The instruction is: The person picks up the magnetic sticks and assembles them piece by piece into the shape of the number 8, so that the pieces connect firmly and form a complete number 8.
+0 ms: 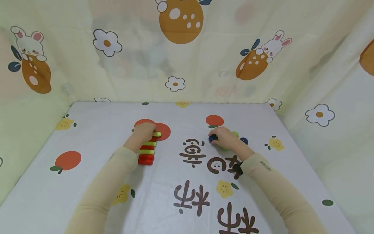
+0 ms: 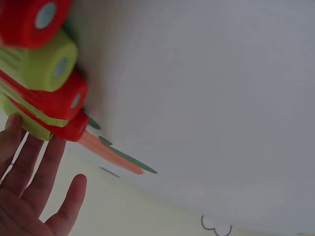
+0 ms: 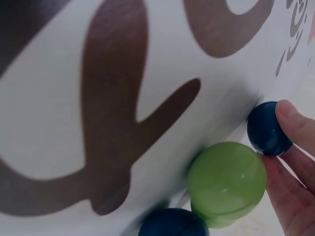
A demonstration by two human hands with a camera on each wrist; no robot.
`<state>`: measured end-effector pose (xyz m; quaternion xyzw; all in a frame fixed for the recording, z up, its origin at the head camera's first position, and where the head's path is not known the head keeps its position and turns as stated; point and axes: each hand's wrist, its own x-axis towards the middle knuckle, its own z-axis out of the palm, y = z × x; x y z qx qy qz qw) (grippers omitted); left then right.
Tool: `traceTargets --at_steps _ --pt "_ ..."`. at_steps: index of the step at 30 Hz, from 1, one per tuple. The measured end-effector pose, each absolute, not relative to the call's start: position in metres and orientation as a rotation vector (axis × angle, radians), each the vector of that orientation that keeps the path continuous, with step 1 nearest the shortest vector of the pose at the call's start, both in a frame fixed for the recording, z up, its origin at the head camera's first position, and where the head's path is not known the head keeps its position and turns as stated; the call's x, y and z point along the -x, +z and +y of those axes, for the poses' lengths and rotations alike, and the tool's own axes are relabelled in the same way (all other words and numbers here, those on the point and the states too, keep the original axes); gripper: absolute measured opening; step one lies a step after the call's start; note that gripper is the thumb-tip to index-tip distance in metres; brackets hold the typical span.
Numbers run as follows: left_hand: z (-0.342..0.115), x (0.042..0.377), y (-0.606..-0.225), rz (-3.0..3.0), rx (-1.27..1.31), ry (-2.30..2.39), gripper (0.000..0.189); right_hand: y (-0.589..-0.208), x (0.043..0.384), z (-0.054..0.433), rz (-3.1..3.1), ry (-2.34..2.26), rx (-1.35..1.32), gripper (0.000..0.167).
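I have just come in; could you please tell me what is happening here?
Someone is working at a covered table. The left hand pinches the yellow-green piece at the far end of a row of red and yellow-green pieces. The right hand holds a dark blue ball, with a green ball and another blue ball close by.

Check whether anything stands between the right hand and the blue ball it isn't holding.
Yes: in the right wrist view, a green ball sits between the right hand and the unheld blue ball. The hand pinches the other blue ball.
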<state>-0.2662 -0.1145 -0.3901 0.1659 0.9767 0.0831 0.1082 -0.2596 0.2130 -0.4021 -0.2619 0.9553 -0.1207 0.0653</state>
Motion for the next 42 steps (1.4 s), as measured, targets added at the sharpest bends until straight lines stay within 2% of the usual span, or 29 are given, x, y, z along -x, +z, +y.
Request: traceTargets --at_steps 10,23,33,42 --pt "-0.092 0.272 -0.39 2.855 -0.46 0.247 0.023 -0.399 0.259 0.202 2.821 -0.595 0.726 0.031" --pt "-0.074 0.275 -0.395 2.863 -0.564 0.249 0.011 -0.405 0.263 0.18 2.783 -0.819 0.636 0.03" --pt "-0.06 0.274 -0.396 2.874 -0.602 0.267 0.014 -0.408 0.265 0.167 2.743 -0.952 0.443 0.031" --pt "-0.045 0.276 -0.398 2.875 -0.671 0.242 0.013 -0.412 0.267 0.165 2.734 -1.003 0.402 0.031"
